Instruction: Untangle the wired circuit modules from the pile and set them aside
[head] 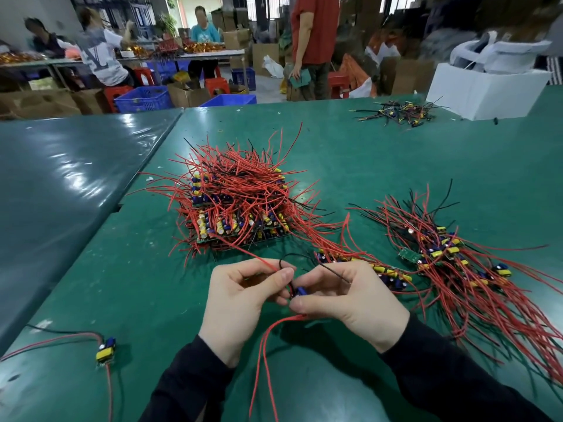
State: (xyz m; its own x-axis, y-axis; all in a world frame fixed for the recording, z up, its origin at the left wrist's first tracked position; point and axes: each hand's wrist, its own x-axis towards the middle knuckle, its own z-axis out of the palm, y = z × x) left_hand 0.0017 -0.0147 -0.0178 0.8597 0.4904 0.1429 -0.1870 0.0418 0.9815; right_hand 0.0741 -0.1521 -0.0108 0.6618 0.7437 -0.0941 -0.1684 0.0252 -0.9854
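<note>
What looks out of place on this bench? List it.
One module lies alone at the table's near left edge, apart from the sorted bunch on the right. A small heap of wire scraps sits far right. Nothing looks damaged.

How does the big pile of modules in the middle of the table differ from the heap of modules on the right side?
The middle pile is compact and tall, with boards stacked in layers; the right heap lies lower and spreads out long. The middle pile's wires stick out in all directions; the right heap's wires mostly trail toward the near right. Both hold red and black wires and lie on the green table.
</note>
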